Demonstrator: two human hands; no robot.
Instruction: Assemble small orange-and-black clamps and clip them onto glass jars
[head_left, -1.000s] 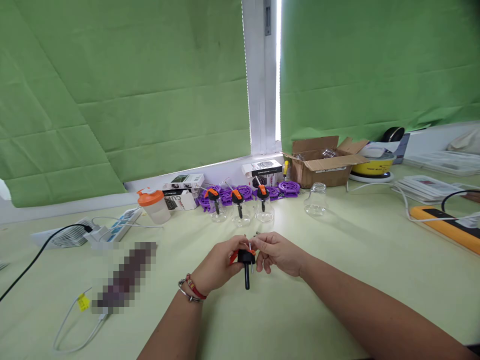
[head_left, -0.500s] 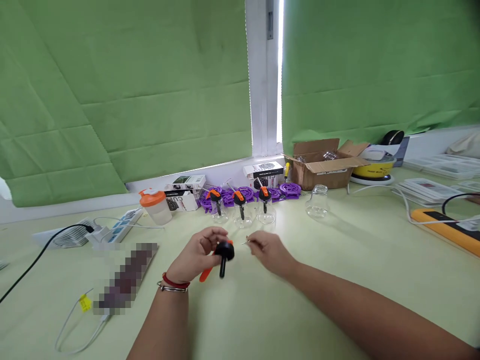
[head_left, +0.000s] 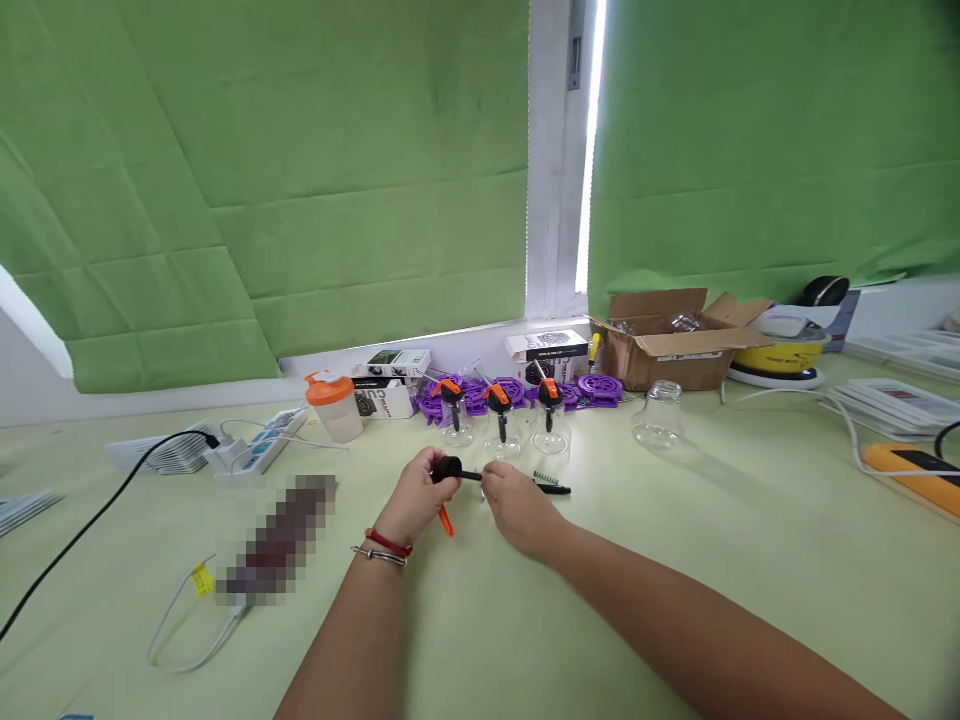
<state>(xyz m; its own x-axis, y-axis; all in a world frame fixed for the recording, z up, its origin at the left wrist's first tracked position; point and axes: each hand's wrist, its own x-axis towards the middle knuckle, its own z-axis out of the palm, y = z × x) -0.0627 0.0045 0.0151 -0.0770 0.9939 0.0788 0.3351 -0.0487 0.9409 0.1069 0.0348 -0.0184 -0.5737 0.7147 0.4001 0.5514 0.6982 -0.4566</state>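
Note:
My left hand [head_left: 421, 490] is closed round a black dispenser lid [head_left: 448, 467] with an orange lever [head_left: 445, 520] hanging below it. The lid's thin black stem [head_left: 471, 475] points right, to the fingertips of my right hand [head_left: 517, 505]. Those fingers are pinched together at the stem's end. A small metallic bit shows beneath them, but what they grip is hidden. Just beyond my right hand a coil spring [head_left: 546, 478] and a black tube [head_left: 555, 490] lie on the table. Behind stand three glass jars [head_left: 502, 440] with black and orange lids.
Purple plastic parts [head_left: 600, 388] and white boxes [head_left: 390, 397] line the wall. A lidless glass jar [head_left: 658, 418] and an open cardboard box [head_left: 667, 355] stand right. On the left are an orange-topped shaker [head_left: 334, 410], a power strip [head_left: 274, 440] and cables.
My hands have come together, the lid's stem turning from downward to sideways. My right fingers, which pinched a thin pin, are now at the stem's end. The view has shifted left.

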